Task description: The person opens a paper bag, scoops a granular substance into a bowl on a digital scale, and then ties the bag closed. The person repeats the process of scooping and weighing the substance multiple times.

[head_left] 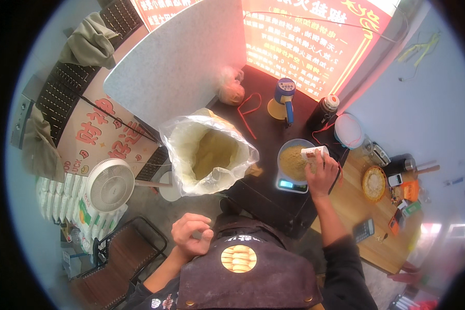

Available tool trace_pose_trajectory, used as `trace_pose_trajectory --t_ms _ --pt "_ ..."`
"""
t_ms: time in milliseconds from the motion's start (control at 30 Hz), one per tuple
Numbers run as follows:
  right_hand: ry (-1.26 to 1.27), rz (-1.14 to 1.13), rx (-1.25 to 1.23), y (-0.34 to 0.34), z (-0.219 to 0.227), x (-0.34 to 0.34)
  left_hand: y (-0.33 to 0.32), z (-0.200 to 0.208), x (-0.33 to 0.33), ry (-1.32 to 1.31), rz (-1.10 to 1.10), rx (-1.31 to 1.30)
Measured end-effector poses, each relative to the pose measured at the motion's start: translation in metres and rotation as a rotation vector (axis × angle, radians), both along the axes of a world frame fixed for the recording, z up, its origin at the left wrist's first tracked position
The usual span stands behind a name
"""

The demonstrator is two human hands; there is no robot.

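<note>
My right hand (323,174) grips a white paper cup (313,152) and tips it over a bowl (281,151) of tan powder (294,163). Under the bowl is a kitchen scale (292,186) with a lit display, at the edge of the dark table. To the left, a large bag with a white plastic liner (178,135) gapes wide, and yellowish powder (212,155) lies inside it. My left hand (191,235) hovers in front of my brown apron (212,281), fingers curled in a loose fist with nothing visible in them.
Behind the bowl stand a blue-and-yellow device with a handle (284,98), a dark thermos (323,112) and a white-lidded tub (349,130). A wooden table (349,204) on the right holds a phone (363,230) and a basket (373,183). A white fan (110,185) and a folding chair (111,258) are at left.
</note>
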State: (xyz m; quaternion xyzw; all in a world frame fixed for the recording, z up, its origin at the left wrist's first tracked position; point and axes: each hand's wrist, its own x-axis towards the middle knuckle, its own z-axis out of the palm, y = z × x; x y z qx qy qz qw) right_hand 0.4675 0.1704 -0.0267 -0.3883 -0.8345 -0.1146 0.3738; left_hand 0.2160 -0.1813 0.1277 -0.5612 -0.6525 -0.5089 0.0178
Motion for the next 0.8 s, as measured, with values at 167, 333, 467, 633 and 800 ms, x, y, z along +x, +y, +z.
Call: trace_pose_trajectory --t_ms 167,333,467,633,800 --pt "0.015 -0.024 -0.001 -0.002 0.01 0.002 -0.003 0.001 0.002 -0.059 -0.019 -0.04" --pt "0.033 -0.028 -0.025 -0.004 0.015 0.003 -0.001 -0.002 0.0 -0.043 -0.027 -0.016" --pt "0.052 -0.048 -0.048 -0.005 0.012 0.004 -0.002 -0.003 -0.001 -0.047 -0.027 -0.023" --pt "0.165 -0.147 -0.174 -0.001 0.004 0.003 -0.001 -0.002 -0.004 -0.041 -0.035 -0.021" --pt "0.288 -0.226 -0.266 0.006 -0.003 0.006 -0.001 -0.001 -0.005 -0.056 -0.038 -0.02"
